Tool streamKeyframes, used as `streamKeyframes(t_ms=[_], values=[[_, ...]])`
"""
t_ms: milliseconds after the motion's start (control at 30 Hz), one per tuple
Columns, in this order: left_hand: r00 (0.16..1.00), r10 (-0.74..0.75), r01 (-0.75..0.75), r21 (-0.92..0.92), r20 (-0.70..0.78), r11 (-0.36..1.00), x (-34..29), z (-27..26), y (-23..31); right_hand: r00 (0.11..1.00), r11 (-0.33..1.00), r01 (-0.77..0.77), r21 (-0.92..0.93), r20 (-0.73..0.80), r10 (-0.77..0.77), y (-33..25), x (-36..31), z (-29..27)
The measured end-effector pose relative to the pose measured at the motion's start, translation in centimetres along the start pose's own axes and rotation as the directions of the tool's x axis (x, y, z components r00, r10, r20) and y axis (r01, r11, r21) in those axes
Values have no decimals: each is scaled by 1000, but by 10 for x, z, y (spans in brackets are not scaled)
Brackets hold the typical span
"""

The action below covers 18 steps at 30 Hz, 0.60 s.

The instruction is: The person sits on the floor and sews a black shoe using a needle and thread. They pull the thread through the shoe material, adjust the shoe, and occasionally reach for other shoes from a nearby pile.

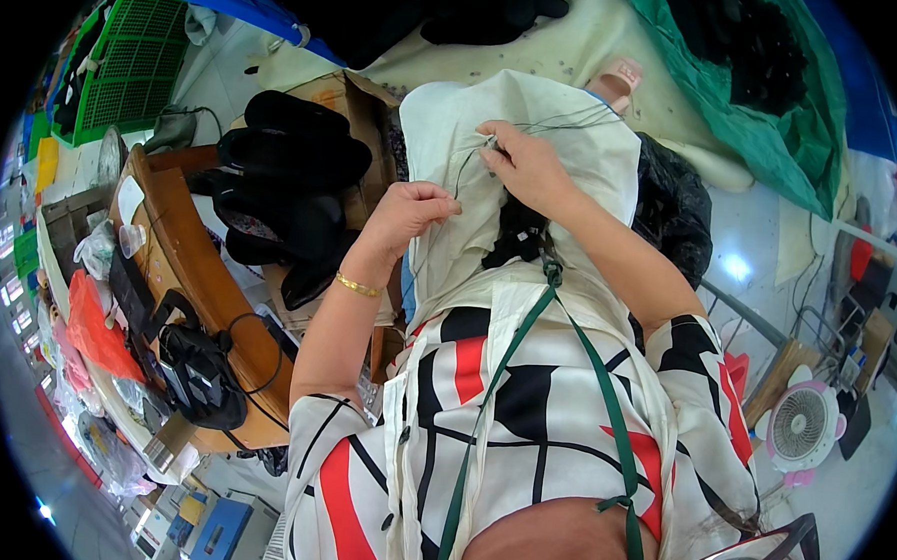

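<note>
A white cloth [441, 115] covers my lap. Above it, my left hand [414, 215] is closed in a pinch at the end of a thin dark thread [461, 170]. That thread runs up to my right hand [528, 168], whose thumb and fingers are pressed together on it; a small greyish bit shows at the fingertips, too small to name. More dark strands [576, 121] trail from the right hand across the cloth to the right. Below my right hand lies a crumpled black item [518, 233], partly hidden by that hand.
Several black shoes [294, 158] are stacked on my left, by a cardboard box [361, 101] and a wooden table [193, 279] with a black bag [199, 369]. A green sack [775, 144] of black pieces is at far right, a black plastic bag [677, 205] nearer. A fan [802, 426] stands right.
</note>
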<state>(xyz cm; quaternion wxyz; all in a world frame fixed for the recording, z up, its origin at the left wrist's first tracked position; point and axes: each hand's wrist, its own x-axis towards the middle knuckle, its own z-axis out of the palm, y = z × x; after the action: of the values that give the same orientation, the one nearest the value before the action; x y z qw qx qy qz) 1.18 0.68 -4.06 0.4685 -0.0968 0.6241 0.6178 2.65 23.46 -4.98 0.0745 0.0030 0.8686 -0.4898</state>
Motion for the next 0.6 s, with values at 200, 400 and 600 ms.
streamKeyframes(t_ms=[200,400,600], values=[[998,-10,1,-150,-60,989,-4,-1,-6,982,900,140,-412,-56,-178,-22,-28,-26],[998,-10,-3,-214,-64,977,-1,7,-3,917,813,-137,-567,239,321,-12,-89,-42],[1000,21,-23,-208,-11,978,3,9,2,909,931,-234,-280,277,312,17,-123,-46]])
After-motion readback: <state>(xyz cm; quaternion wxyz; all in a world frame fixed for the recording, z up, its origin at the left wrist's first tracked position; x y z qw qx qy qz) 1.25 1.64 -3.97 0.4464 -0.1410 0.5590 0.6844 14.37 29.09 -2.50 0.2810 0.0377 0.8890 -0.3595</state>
